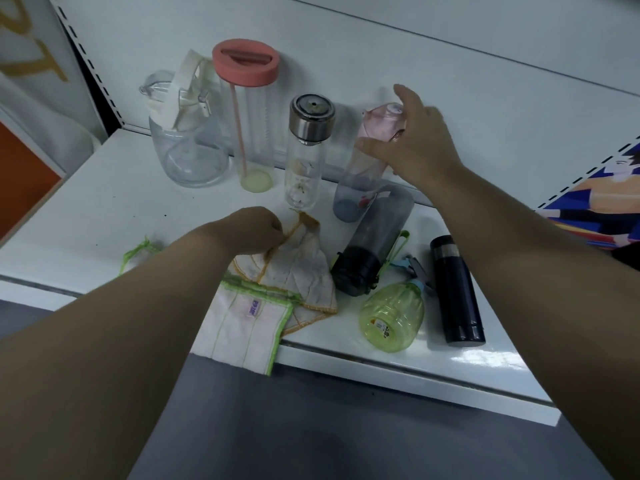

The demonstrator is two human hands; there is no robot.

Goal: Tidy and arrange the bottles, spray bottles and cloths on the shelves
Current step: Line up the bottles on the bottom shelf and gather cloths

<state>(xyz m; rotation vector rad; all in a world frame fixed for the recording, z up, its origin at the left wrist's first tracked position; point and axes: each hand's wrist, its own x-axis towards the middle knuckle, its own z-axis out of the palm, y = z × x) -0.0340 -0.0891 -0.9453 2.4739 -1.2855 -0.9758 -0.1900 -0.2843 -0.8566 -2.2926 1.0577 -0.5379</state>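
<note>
Head view: green-trimmed white cloth (249, 327) overhangs the white shelf (104, 209) front edge; bare room lies left. Left hand (249, 230) pinches the orange-edged white cloth (298, 268). Right hand (412, 140), fingers spread, touches the upright pink-topped clear bottle (367, 161).

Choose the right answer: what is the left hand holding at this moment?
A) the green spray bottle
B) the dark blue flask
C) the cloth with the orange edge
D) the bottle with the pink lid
C: the left hand is closed on a corner of the cloth with the orange edge, which lies on the shelf.
</note>
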